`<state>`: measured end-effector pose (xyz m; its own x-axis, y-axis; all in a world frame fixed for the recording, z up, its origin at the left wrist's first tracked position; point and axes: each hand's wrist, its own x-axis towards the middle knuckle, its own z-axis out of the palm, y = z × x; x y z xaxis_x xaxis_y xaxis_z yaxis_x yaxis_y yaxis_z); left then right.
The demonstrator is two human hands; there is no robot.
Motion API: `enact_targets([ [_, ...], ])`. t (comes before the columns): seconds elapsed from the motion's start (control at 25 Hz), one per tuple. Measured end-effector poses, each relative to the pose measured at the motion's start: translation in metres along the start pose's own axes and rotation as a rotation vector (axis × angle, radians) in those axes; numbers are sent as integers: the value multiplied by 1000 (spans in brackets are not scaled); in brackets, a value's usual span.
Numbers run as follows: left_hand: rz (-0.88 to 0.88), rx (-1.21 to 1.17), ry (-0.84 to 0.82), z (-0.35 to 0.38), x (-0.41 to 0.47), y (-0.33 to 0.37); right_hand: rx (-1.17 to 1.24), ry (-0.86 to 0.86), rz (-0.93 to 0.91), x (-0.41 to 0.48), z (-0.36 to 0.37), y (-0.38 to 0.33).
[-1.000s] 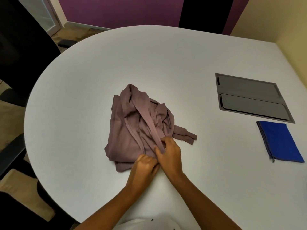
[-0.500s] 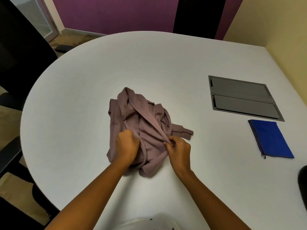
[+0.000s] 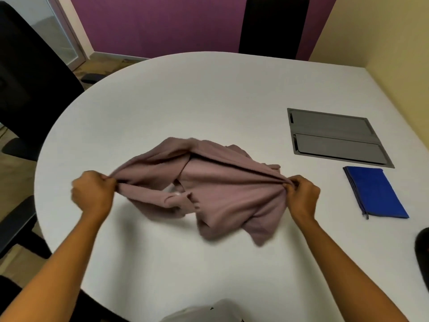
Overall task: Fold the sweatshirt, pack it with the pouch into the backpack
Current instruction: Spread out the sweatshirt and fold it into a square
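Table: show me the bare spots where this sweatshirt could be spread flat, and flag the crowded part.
Widest bare stretch: the far half of the white table, from the sweatshirt out to the curved edge. Also bare: the near strip between sweatshirt and table edge. Crowded: the right side, where the grey inset panel and blue pouch lie close together.

left hand [image 3: 94, 192] grips sweatshirt [image 3: 222, 189] | right hand [image 3: 301, 196] grips sweatshirt | pouch [image 3: 376, 191] right

An office meeting room: white conference table [image 3: 209, 101] (grey cable hatch [image 3: 334, 138] inset), black office chair [image 3: 30, 73].
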<state>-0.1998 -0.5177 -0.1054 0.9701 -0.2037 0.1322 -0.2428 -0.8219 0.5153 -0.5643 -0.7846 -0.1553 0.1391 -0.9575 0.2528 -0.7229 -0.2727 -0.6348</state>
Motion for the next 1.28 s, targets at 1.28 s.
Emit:
enact_targets([
  [1.28,697,-232,-151,73,-53,206,-18,228,-158,38,-58,-12],
])
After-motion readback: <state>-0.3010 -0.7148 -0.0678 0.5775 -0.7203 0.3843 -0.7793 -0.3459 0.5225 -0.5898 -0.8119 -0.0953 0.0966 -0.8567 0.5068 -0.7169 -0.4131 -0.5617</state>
